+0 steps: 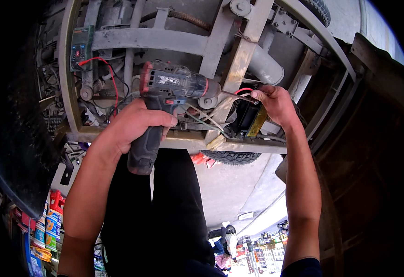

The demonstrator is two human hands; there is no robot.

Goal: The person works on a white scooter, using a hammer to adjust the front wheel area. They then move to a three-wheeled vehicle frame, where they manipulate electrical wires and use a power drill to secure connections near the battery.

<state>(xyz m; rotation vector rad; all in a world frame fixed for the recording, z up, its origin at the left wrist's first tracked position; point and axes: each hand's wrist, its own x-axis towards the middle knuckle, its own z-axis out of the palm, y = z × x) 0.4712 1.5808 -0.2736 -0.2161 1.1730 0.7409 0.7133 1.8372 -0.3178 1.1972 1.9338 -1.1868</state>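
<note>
My left hand (135, 122) is wrapped round the grip of a dark cordless drill (172, 81) with red trim. The drill lies level, its chuck pointing right toward a tan-painted frame bar (244, 57). A thin dark rod (235, 95) runs from beside the chuck to the fingers of my right hand (276, 104). Thumb and fingers there are pinched together at the rod's far end; whether they grip the rod or a red wire (244, 90) beside it is hard to see. Just below that hand sits a black box (247, 115) with a yellow side.
A green multimeter (81, 48) with a red lead (111, 76) rests at the left of the metal vehicle frame (151, 39). Loose pale wires (204, 115) cross below the chuck. A grey cylinder (265, 64) lies behind my right hand. A tyre (234, 157) shows beneath the front rail (188, 140).
</note>
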